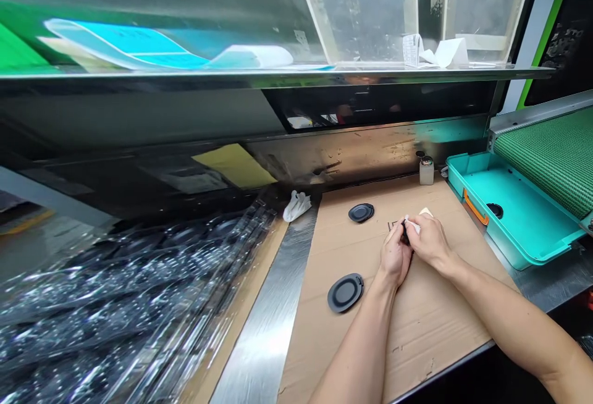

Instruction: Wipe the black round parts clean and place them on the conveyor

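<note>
Together, two bare hands meet over a cardboard sheet laid on a metal table, where a small dark piece sits between them. The left hand closes its fingers around the dark piece, while the right hand pinches a bit of white material against it; the fingers hide most of the piece, and its full shape cannot be told. A pale object peeks out just behind the right hand, mostly hidden.

To the left of the hands, two round black parts lie flat on the cardboard, the far part near its back edge and the near part beside the left forearm. A small translucent bottle stands upright at the back of the sheet. At right, a teal bin with an orange latch holds a black round item, beside a green conveyor belt. Across the table, a crumpled white cloth rests near clear plastic packaging over dark contents. Overhead, a shelf bears a curling blue-and-white strip and white paper slips.
</note>
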